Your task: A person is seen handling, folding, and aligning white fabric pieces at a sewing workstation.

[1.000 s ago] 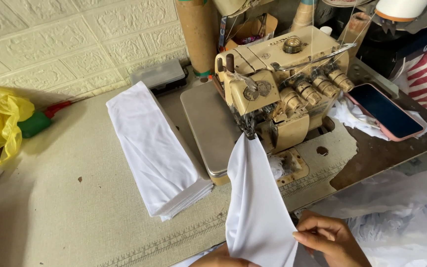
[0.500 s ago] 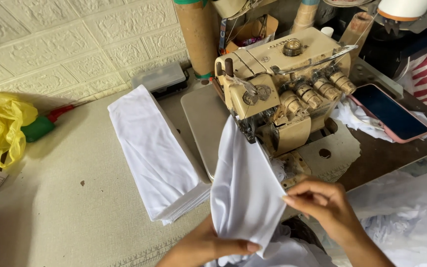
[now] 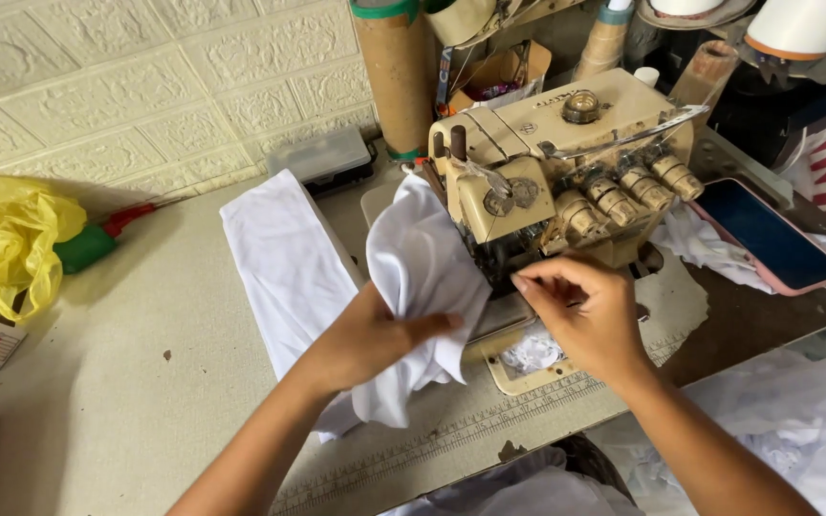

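Note:
A cream overlock sewing machine (image 3: pixel 566 162) stands on the table. My left hand (image 3: pixel 365 339) grips a bunched white cloth piece (image 3: pixel 423 277), lifted against the machine's left side near the needle area. My right hand (image 3: pixel 580 311) hovers in front of the machine, fingers pinched together close to the needle plate; whether it holds a thread is too small to tell. A folded stack of white cloth (image 3: pixel 289 268) lies to the left of the machine, partly under my left hand.
A yellow plastic bag (image 3: pixel 7 244) sits at the far left by a green and red object (image 3: pixel 97 244). A phone (image 3: pixel 767 234) lies right of the machine on white scraps. A cardboard thread cone (image 3: pixel 399 67) and a small clear box (image 3: pixel 322 158) stand behind. More white fabric (image 3: pixel 795 420) hangs at lower right.
The white cloth has been lifted and bunched up toward the machine's left side by my left hand. My right hand let go of the cloth and moved up to the needle area.

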